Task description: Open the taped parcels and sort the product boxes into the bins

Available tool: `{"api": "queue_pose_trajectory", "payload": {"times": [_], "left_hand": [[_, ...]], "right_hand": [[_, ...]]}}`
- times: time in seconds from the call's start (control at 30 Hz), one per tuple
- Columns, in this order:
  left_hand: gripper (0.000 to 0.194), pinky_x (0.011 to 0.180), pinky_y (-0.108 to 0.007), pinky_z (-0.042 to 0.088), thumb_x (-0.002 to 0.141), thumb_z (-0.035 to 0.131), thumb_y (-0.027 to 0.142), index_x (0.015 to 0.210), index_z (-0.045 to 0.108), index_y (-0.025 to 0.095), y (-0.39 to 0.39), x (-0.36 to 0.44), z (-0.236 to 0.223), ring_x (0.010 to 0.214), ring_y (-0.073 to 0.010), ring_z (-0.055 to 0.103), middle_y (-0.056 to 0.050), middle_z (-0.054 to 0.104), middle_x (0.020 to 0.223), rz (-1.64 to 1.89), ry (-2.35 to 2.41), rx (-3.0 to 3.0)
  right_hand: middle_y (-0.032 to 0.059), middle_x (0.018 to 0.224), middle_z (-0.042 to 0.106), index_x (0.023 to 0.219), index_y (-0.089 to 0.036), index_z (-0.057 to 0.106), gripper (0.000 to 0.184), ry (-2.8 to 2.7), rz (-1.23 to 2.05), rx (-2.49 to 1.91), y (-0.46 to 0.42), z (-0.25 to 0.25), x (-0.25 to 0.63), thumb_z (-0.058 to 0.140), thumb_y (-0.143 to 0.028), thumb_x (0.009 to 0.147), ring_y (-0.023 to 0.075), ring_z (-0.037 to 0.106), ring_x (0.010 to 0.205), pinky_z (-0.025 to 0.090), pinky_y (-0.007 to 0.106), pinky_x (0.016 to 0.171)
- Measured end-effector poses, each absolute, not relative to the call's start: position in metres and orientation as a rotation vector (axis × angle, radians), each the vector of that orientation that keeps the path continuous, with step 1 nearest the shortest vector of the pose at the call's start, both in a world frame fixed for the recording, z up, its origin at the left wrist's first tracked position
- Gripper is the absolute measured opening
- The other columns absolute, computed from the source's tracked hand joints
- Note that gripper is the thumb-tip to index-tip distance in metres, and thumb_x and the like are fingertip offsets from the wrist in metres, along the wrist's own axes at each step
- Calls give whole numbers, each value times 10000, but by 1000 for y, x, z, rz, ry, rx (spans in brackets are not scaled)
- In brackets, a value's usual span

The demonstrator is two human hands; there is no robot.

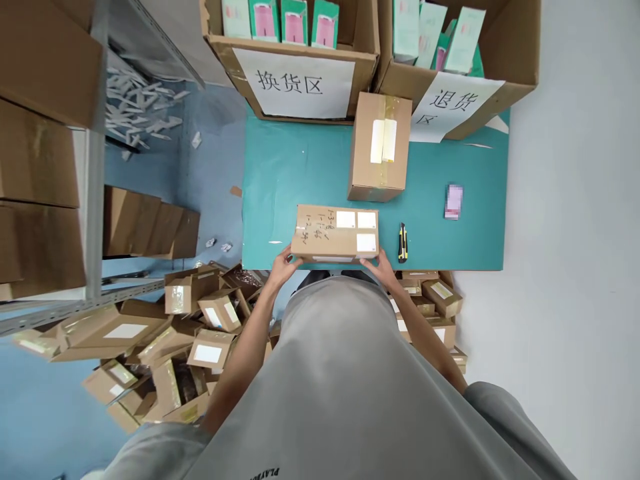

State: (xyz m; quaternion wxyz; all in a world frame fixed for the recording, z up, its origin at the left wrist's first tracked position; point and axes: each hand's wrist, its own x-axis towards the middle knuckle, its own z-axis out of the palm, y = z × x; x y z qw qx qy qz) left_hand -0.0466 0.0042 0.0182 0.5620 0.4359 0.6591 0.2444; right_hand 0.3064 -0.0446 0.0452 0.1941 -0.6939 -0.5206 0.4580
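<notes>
Specimen: a brown, oblong corrugated-cardboard box (336, 231), lying lengthwise from 9 to 3 o'clock at the 6 o'clock edge of the teal-topped rectangular table (300, 167). Its upper face bore dark handwriting toward 9 o'clock and three white paper labels toward 3. Directions below were read from this box.

Grip: the bare left hand (284, 269) held the corner at 8 o'clock, thumb and fingers closed narrowly about it; the bare right hand (381, 268) held the 4 o'clock corner likewise. How much of the weight the hands bore, and how much the table, could not be told.

Handling (judged): walls stiff, edges crisp, no crushing seen. Contents were hidden, so heft and fragility remained unknown; a light to moderate load seemed likely from the fingertip hold. Bare board should give fair friction, the labels rather less. Best purchase: both short ends, at 9 and 3 o'clock, palms flat and fingers under the bottom edge. The corner hold served for steadying but could let the far side dip.

Surroundings: a black-and-yellow plastic utility knife (403, 243) lay near, at 3 o'clock, touched by neither hand. A taller brown cardboard carton with yellowish tape (381, 148) stood at 1 o'clock, apart from the box.
</notes>
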Motion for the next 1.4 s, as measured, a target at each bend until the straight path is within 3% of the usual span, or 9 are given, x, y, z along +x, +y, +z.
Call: {"api": "queue_pose_trajectory", "payload": {"times": [0.1, 0.2, 0.33, 0.5, 0.67, 0.9, 1.13, 1.27, 1.4], "left_hand": [[367, 1329, -531, 451, 869, 772, 399, 1145, 874, 180, 5, -50, 28, 1635, -402, 487, -157, 609, 1686, 611, 1569, 1037], [420, 1380, -534, 373, 928, 799, 566, 1063, 896, 181, 7, -47, 33, 1668, -422, 434, -166, 513, 1766, 610, 1655, 1074], [498, 1384, -548, 345, 940, 789, 658, 983, 883, 171, 6, -33, 26, 1636, -430, 477, -199, 673, 1606, 555, 1735, 1097], [573, 1334, -523, 420, 1110, 488, 556, 1234, 845, 125, -17, -34, 7, 1549, -366, 597, -212, 738, 1519, 554, 1663, 984], [466, 1274, -553, 492, 923, 695, 333, 1335, 819, 155, -46, -42, -2, 1456, -369, 667, -193, 750, 1509, 435, 1693, 947], [349, 1260, -569, 521, 748, 883, 353, 1063, 892, 201, -48, -34, 9, 1472, -406, 647, -172, 709, 1557, 466, 1617, 996], [541, 1273, -557, 522, 864, 833, 666, 1132, 889, 199, -20, -40, 52, 1493, -381, 641, -154, 706, 1564, 770, 1616, 1085], [542, 1326, -570, 459, 954, 756, 726, 1106, 900, 226, -1, -37, 62, 1496, -368, 637, -147, 728, 1525, 833, 1655, 1237], [555, 1275, -568, 514, 948, 756, 730, 1077, 896, 209, 2, -34, 49, 1457, -372, 663, -171, 737, 1493, 795, 1695, 1210]], "right_hand": [[116, 1733, 551, 1752, -263, 484, 869, -1343, 1275, -2006, -36, 62, 314, 526, -774, 1051, 324, 512, 1609, 471, 495, 1308], [107, 1716, 579, 1684, -223, 576, 844, -1257, 1246, -1998, -26, 68, 320, 450, -783, 1066, 307, 576, 1557, 508, 460, 1277], [163, 1497, 749, 1383, -162, 801, 835, -1210, 1308, -2006, -19, 54, 327, 486, -844, 1017, 360, 689, 1404, 533, 494, 1238], [158, 1451, 787, 1313, -152, 818, 865, -955, 1428, -2068, -41, 32, 346, 382, -844, 1034, 331, 705, 1403, 559, 459, 1210], [157, 1388, 818, 1249, -172, 833, 628, -948, 1517, -2042, -73, 25, 354, 662, -657, 888, 335, 717, 1389, 553, 519, 1220], [106, 1204, 850, 1064, -190, 862, 513, -1023, 1527, -2000, -76, 36, 343, 844, -600, 756, 367, 732, 1292, 593, 540, 1165], [106, 1178, 844, 1022, -198, 894, 612, -1218, 1293, -1901, -47, 79, 358, 804, -777, 845, 330, 763, 1165, 633, 465, 1079], [118, 1189, 859, 1123, -228, 920, 598, -1216, 1139, -1864, -27, 83, 354, 792, -763, 891, 330, 779, 1151, 636, 485, 1052], [91, 1100, 882, 1014, -238, 926, 643, -1250, 1149, -1889, -21, 67, 354, 756, -842, 876, 360, 788, 1124, 640, 508, 1041]]}}
